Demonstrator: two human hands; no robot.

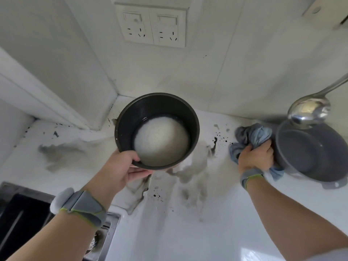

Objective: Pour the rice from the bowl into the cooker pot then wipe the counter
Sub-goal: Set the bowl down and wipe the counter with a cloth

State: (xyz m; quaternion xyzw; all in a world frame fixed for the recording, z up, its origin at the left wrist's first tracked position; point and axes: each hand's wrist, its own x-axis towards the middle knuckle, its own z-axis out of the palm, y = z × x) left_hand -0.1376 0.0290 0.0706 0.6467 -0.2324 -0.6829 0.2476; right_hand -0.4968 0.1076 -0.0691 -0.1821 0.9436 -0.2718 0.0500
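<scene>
Head view. The left hand (120,169) grips the near rim of the black pot (157,130), thumb hooked over the edge inside and fingers curled under the outside wall. The pot sits at the picture's centre, tilted a little toward the camera; whether it is lifted off the counter (216,223) or resting on it cannot be told. Inside lies the rice (161,141), a pale mound in cloudy water, lying toward the near side of the pot bottom.

At 3 o'clock from the pot, the right hand (256,156) is closed in a fist round a bunched blue-grey cloth (252,135), pressed down on the counter. The cloth spills out beyond the knuckles at 12 o'clock and under the wrist at 5 o'clock. Just beside that hand, touching the cloth, stands the grey bowl (308,153), upright, no rice visible in it. A steel ladle (308,112) hangs over the bowl's far rim at 12 o'clock.

The white counter bears grey wet smears and black specks around and below the pot. Both wrists wear grey bands. At 7 o'clock is a dark sink (24,213). On the wall at 12 o'clock is a double socket (152,26).
</scene>
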